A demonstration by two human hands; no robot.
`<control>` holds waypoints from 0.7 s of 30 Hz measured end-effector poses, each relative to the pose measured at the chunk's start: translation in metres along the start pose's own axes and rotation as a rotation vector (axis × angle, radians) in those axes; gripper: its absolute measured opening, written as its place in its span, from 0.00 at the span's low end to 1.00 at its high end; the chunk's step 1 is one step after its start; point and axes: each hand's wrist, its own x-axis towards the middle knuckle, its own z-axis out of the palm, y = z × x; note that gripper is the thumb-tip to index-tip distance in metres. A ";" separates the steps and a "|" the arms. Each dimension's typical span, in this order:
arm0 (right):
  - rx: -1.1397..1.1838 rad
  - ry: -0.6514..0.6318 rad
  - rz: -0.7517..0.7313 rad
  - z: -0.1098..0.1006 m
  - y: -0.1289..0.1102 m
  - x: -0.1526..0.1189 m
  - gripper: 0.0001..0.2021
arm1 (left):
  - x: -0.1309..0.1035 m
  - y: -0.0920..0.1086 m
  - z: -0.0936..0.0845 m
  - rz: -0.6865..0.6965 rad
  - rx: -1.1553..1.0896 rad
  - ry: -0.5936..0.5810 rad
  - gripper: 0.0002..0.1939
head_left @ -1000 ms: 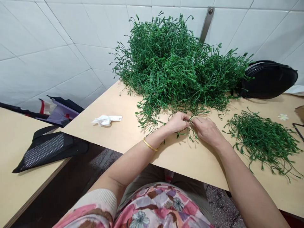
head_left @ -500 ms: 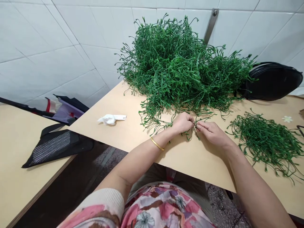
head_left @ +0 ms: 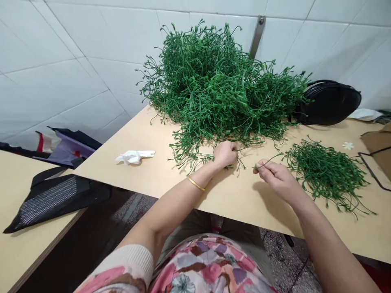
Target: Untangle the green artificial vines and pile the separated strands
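At the near edge of the large green pile (head_left: 214,85), on the pale tabletop (head_left: 232,195), the left hand (head_left: 226,154) has its fingers curled low around some green stems (head_left: 241,162). To its right, the right hand (head_left: 271,173) pinches a single thin sprig (head_left: 273,159) between closed fingertips, its tip pointing toward the smaller green pile (head_left: 328,173). A black round case (head_left: 331,103) sits beside the large green pile, and crumpled white tissue (head_left: 131,157) lies on the left.

Pale wood bench (head_left: 238,199) | back: large green stem heap (head_left: 214,81), black rounded case (head_left: 331,102) at its right | right: small green stem heap (head_left: 328,173), 1 white flower (head_left: 348,145) just beyond | left: crumpled white tissue (head_left: 131,157), well apart from small heap
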 end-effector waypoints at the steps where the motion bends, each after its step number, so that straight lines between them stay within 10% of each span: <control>1: 0.008 0.045 0.045 0.000 0.008 0.004 0.15 | -0.001 -0.001 -0.001 0.005 -0.045 -0.003 0.03; 7: -0.105 0.190 0.153 -0.003 0.036 0.010 0.13 | -0.005 -0.005 -0.004 -0.022 -0.513 -0.090 0.08; 11: -0.621 0.482 0.241 -0.048 0.044 0.009 0.12 | -0.005 -0.003 -0.009 -0.102 -0.698 -0.079 0.09; 16: -1.047 0.497 0.321 -0.098 0.070 0.011 0.13 | -0.007 0.001 -0.018 -0.112 -0.634 -0.024 0.07; 21: -0.812 0.393 0.151 -0.057 0.055 0.026 0.11 | -0.005 -0.003 -0.018 -0.081 -0.573 -0.004 0.11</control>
